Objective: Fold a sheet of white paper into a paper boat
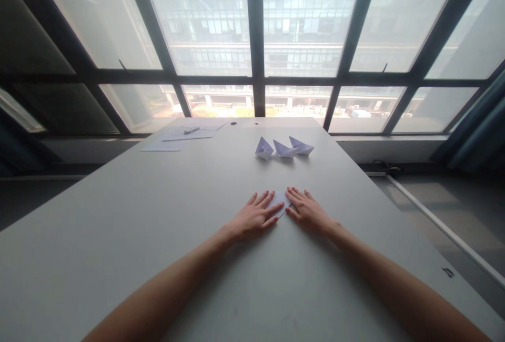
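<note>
A small folded sheet of white paper (pixel 281 199) lies flat on the white table, partly covered by both hands. My left hand (pixel 258 214) presses on its left side, palm down with fingers spread. From the right, my right hand (pixel 306 209) rests on the paper's other edge, fingers stretched out and slightly apart. Beyond the hands stand three folded paper boats: a left one (pixel 264 149), a middle one (pixel 285 150) and a right one (pixel 302 146), close beside each other.
Loose white sheets (pixel 169 145) lie at the table's far left, with a white pen or marker (pixel 191 130) on top. The table (pixel 130 237) reaches toward large windows with dark frames (pixel 255 42). A dark sticker (pixel 448 272) is near the right edge.
</note>
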A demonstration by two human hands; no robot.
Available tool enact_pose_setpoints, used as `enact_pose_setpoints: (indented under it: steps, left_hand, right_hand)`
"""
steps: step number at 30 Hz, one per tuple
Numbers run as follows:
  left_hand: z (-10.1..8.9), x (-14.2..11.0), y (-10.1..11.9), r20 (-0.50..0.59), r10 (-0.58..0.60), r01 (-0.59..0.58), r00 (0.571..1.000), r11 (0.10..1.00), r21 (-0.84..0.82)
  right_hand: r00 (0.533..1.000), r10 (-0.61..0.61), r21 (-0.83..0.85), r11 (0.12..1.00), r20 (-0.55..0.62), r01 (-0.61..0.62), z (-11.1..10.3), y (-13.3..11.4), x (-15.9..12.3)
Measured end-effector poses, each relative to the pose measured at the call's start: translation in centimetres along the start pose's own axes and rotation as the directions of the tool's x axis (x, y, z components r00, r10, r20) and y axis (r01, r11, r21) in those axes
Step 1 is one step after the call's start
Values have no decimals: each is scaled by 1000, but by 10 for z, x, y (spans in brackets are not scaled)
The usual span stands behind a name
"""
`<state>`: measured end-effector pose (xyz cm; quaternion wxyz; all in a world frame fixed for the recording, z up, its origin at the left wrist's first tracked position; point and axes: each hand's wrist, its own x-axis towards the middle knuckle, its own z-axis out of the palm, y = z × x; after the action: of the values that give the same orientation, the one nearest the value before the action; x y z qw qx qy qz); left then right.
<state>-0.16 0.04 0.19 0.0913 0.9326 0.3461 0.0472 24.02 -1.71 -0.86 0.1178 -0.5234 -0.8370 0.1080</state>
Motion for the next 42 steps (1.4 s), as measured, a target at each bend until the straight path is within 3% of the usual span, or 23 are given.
enact_pose_setpoints:
  steps: [5,13,20,30,42]
  left_hand:
    - [0,1,1,-14,-5,4,1000,1000,-11]
    - [0,-1,2,-121,-31,24,992,998,-54]
    - [1,-3,0,2,22,-22,1000,1000,18]
    - [-1,-2,-1,55,77,-77,996,997,7]
    - [-2,-2,2,-4,26,-26,1000,1000,-11]
  right_hand:
    - [1000,-4,-24,1000,4,4,0,1,-1]
    - [1000,9,-29,1000,-2,-9,0,1,-2]
    - [1000,19,-9,1000,-10,-19,0,-1,-1]
    - [998,63,-11,998,-21,-63,3,-3,0]
    - [990,113,19,994,-81,-112,8,-1,1]
